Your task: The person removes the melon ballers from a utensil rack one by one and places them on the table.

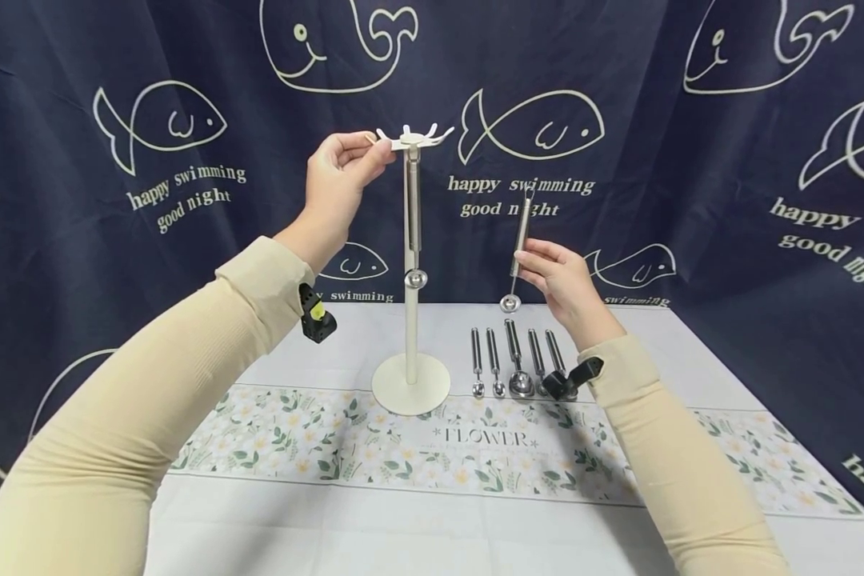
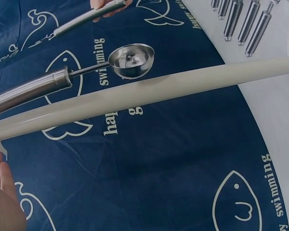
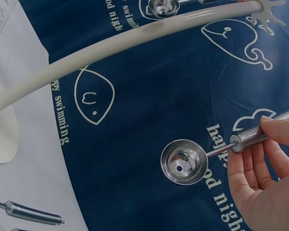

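My left hand (image 1: 342,180) pinches a hook at the top of a cream utensil rack (image 1: 412,328) with a round base. From another hook hangs a steel melon baller (image 1: 414,208), its bowl pointing down alongside the pole. To the right of the rack, my right hand (image 1: 562,280) holds a second melon baller (image 3: 183,161) by its handle, in the air above the table. Its hanging loop points up and the bowl down; a small hole shows in the bowl in the right wrist view. In the left wrist view, the left fingers (image 2: 5,175) are only partly visible.
Several steel scoops (image 1: 514,360) of different sizes lie in a row right of the rack's base, handles pointing away. A floral runner (image 1: 288,436) crosses the white table (image 1: 403,520). Behind it hangs a dark blue curtain (image 1: 209,48) with fish drawings.
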`<action>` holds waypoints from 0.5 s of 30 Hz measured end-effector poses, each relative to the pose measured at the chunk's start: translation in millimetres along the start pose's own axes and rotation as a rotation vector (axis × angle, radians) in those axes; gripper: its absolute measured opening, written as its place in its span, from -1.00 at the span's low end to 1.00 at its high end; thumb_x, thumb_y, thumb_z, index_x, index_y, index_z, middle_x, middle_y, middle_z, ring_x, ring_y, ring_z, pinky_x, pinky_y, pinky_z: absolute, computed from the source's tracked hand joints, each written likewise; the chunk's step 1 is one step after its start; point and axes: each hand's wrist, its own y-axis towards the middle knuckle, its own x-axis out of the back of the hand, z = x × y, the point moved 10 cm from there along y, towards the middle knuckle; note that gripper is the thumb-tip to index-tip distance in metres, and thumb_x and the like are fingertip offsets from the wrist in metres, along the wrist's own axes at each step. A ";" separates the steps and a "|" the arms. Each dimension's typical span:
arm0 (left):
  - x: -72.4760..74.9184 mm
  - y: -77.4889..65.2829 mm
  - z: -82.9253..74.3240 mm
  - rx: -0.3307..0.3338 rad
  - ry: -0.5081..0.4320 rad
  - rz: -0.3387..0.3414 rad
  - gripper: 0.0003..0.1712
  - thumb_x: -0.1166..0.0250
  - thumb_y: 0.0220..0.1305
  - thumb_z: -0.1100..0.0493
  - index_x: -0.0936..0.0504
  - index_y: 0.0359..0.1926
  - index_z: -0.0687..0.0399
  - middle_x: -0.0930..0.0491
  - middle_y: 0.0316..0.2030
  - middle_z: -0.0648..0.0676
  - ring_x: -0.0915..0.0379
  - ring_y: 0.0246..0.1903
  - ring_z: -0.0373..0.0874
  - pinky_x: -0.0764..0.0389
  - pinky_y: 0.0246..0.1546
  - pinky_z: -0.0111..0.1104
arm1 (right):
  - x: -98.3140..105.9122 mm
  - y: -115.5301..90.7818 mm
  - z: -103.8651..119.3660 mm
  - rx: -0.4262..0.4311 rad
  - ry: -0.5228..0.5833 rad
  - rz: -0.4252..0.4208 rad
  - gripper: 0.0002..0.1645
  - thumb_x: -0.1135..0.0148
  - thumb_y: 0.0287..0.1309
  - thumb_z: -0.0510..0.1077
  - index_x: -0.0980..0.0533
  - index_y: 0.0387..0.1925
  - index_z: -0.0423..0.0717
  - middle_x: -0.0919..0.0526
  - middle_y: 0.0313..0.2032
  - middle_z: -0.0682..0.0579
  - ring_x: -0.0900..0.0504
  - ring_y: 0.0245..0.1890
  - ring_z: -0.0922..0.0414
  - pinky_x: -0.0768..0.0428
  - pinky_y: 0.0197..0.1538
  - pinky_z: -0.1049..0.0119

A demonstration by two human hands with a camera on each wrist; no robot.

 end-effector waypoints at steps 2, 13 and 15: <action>-0.2 -0.2 0.4 0.004 0.001 0.000 -0.72 -0.39 0.16 0.30 -0.51 -0.13 0.24 -0.63 -0.29 0.02 -0.67 -0.27 -0.24 -0.62 0.09 -0.39 | 4.3 -0.2 -2.5 -0.004 0.000 -0.010 -0.80 -0.31 0.14 -0.37 -0.54 -0.24 -0.07 -0.66 -0.37 0.14 -0.68 -0.24 0.25 -0.67 -0.09 0.49; 0.9 -0.3 2.2 -0.007 0.013 0.013 -0.69 -0.38 0.18 0.28 -0.50 -0.09 0.24 -0.62 -0.28 0.02 -0.67 -0.24 -0.22 -0.61 0.11 -0.40 | 39.1 -3.3 -14.2 -0.022 -0.025 -0.052 -0.79 -0.33 0.13 -0.35 -0.55 -0.26 -0.02 -0.64 -0.34 0.15 -0.67 -0.27 0.28 -0.67 -0.10 0.51; 0.0 -0.1 2.2 -0.009 0.015 0.018 -0.69 -0.39 0.18 0.28 -0.50 -0.10 0.23 -0.62 -0.28 0.02 -0.67 -0.23 -0.22 -0.60 0.11 -0.40 | 47.3 -4.1 -16.4 -0.025 -0.024 -0.063 -0.80 -0.32 0.13 -0.36 -0.56 -0.28 -0.02 -0.64 -0.36 0.16 -0.68 -0.28 0.29 -0.68 -0.12 0.52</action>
